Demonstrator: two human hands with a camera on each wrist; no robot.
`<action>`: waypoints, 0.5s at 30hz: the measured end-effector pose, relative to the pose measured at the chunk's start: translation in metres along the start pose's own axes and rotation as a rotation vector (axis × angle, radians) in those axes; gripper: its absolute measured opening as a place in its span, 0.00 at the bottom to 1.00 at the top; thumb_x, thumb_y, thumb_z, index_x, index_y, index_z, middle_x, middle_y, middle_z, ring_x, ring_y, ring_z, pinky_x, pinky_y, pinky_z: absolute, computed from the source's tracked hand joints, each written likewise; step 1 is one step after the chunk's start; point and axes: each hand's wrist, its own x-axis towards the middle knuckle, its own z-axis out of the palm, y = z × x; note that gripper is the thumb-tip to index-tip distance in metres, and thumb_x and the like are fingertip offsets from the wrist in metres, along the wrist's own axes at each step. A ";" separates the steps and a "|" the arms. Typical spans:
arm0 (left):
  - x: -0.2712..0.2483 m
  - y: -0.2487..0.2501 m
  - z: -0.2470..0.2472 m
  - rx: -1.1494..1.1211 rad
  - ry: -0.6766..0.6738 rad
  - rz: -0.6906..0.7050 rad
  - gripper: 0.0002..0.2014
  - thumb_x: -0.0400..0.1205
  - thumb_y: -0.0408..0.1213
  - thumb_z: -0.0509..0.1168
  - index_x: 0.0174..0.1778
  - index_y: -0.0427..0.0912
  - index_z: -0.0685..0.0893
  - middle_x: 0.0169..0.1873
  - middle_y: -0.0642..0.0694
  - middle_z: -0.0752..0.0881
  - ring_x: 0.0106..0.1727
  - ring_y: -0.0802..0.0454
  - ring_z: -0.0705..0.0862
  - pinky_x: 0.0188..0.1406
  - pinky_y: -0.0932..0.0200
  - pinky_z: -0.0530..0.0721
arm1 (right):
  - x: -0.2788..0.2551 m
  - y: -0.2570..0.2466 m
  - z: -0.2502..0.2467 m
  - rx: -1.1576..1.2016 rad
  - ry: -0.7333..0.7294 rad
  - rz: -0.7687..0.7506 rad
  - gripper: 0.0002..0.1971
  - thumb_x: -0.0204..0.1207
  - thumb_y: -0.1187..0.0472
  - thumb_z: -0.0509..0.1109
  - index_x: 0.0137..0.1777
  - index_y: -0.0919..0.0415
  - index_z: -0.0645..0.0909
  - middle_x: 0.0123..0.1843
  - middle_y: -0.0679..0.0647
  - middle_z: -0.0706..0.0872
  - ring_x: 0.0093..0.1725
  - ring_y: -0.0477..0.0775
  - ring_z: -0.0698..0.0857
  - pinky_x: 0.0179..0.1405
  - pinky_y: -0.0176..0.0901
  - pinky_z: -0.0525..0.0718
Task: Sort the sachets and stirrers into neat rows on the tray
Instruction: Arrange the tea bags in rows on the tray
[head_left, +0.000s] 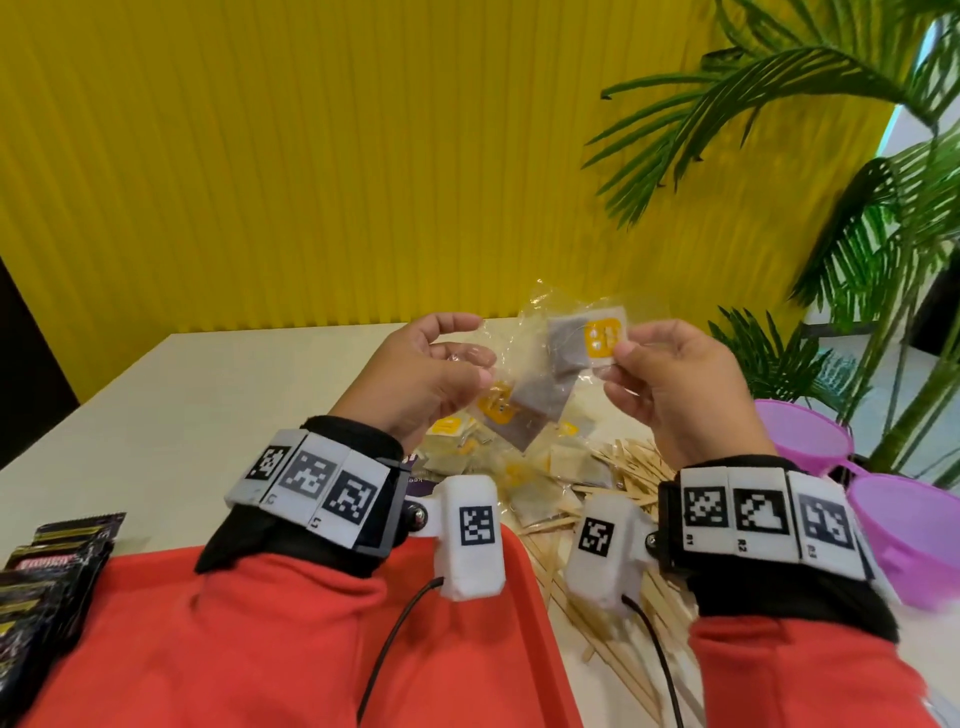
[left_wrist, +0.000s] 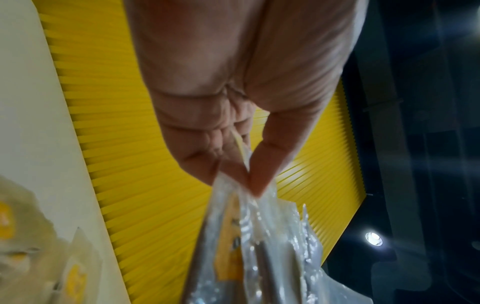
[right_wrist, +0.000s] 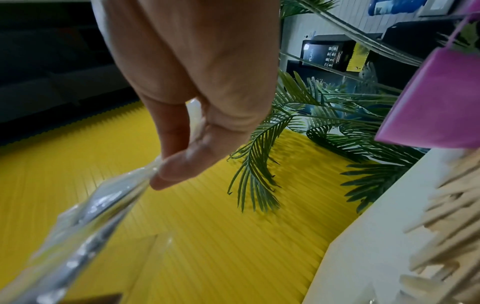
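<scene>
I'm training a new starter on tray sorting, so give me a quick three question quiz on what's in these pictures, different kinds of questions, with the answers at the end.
1. True or false: both hands hold the same clear packet.
2. Which lies on the table right of the red tray? A. dark sachets B. wooden stirrers C. purple bowls only
3. Fill in: the dark sachets sit on the tray's ____ edge.

Key
1. True: the left hand pinches one end and the right hand the other, with tea bags visible inside.
2. B: the stirrers lie loose in a heap beside the tray.
3. Left.
</scene>
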 end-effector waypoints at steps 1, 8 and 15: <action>0.000 -0.001 0.001 0.002 0.004 -0.003 0.21 0.73 0.13 0.64 0.51 0.45 0.79 0.31 0.49 0.85 0.33 0.58 0.84 0.26 0.69 0.82 | 0.000 0.002 0.001 -0.010 -0.009 0.011 0.08 0.79 0.72 0.64 0.41 0.59 0.75 0.34 0.56 0.80 0.30 0.47 0.80 0.25 0.30 0.83; 0.003 -0.004 -0.001 -0.008 0.095 0.001 0.20 0.73 0.14 0.64 0.48 0.45 0.79 0.33 0.49 0.84 0.37 0.55 0.83 0.29 0.67 0.79 | 0.001 0.003 0.000 0.013 0.144 -0.062 0.10 0.76 0.71 0.67 0.38 0.56 0.78 0.34 0.51 0.81 0.31 0.45 0.77 0.30 0.34 0.79; 0.003 0.000 0.004 -0.041 0.201 0.028 0.18 0.74 0.15 0.63 0.46 0.46 0.78 0.38 0.47 0.85 0.39 0.54 0.82 0.32 0.65 0.78 | 0.005 0.000 -0.001 -0.024 0.242 0.027 0.06 0.80 0.63 0.61 0.42 0.60 0.77 0.41 0.60 0.79 0.45 0.58 0.76 0.52 0.63 0.81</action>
